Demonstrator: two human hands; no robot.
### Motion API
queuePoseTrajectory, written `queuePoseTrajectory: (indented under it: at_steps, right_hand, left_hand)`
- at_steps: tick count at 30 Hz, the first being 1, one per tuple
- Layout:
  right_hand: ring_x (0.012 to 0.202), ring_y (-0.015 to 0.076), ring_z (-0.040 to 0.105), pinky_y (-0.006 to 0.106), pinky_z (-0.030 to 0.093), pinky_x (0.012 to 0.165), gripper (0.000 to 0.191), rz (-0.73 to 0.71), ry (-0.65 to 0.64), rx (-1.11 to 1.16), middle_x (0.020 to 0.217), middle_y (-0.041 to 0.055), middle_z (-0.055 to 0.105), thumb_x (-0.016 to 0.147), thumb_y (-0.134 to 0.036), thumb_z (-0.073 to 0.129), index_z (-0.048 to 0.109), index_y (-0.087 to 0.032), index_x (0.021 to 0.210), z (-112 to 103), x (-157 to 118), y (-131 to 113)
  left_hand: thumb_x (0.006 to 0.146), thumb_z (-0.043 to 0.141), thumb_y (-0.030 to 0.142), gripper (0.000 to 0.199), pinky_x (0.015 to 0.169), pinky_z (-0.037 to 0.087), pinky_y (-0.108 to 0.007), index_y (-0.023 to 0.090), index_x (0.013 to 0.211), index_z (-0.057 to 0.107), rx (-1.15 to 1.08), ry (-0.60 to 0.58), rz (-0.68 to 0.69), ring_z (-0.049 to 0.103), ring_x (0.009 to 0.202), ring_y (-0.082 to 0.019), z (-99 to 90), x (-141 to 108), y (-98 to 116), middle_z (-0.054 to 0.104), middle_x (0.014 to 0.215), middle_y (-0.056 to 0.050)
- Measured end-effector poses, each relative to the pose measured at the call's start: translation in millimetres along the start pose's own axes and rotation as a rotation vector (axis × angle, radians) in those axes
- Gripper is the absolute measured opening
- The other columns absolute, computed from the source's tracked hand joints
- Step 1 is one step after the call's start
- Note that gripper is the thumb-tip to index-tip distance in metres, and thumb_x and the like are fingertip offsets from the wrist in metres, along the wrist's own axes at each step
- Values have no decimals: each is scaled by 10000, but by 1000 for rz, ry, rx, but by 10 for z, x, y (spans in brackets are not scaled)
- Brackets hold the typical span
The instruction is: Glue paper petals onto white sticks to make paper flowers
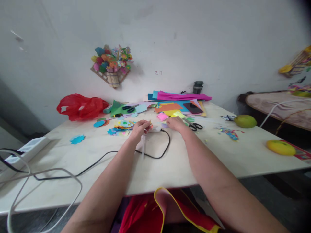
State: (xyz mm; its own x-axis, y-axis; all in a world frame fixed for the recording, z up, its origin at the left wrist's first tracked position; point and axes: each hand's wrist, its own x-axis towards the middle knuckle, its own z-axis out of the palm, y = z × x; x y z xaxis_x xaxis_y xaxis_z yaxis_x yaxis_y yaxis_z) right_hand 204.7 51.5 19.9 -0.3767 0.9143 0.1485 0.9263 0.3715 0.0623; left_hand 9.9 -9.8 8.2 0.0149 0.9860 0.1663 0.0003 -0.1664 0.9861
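Note:
My left hand (141, 128) is closed in a pinch above the table, a bit of orange showing at its fingertips; what it grips is mostly hidden. Just beyond and below it lies a white glue gun (156, 128), partly covered, with a black cord. A translucent glue stick (143, 147) shows below my left hand. My right hand (176, 124) reaches down with curled fingers beside a pale purple paper piece (165, 125); its fingertips are not clear. Near it are pink paper (162, 116), yellow paper (178, 115) and black-handled scissors (195, 126). Colourful paper flower cutouts (120, 127) lie left of my left hand.
A white power strip (31, 149) and looping cables occupy the left side. At the back are a red plastic bag (80, 106), more scissors (129, 108), coloured sheets (182, 96), a phone (192, 108) and a dark jar (198, 87). Mango-like fruits (245, 121) sit right.

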Motion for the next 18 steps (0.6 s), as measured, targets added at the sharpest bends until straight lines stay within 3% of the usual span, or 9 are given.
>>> queuePoseTrajectory:
  at_steps: [6, 12, 18]
  right_hand:
    - [908, 230, 585, 302, 367, 746, 363, -20, 48, 16, 1014, 103, 648, 836, -182, 376, 622, -254, 1092, 77, 23, 52]
    - [856, 197, 584, 252, 355, 680, 265, 53, 48, 49, 911, 91, 664, 823, -276, 438, 691, -201, 848, 74, 26, 55]
    - [756, 154, 580, 227, 308, 563, 266, 73, 60, 130, 852, 48, 666, 810, -339, 455, 685, -208, 781, 39, -15, 94]
  left_hand:
    - [632, 631, 461, 333, 423, 319, -204, 147, 628, 520, -35, -11, 6, 453, 447, -70, -20, 13, -22, 583, 562, -14]
    - [672, 592, 493, 364, 406, 297, -191, 139, 643, 515, -82, -33, 9, 447, 443, -69, -31, 33, -46, 583, 563, -24]
    - [679, 584, 510, 388, 389, 284, -190, 130, 642, 518, -75, -33, -6, 434, 414, -68, -10, 27, -24, 571, 536, -26]
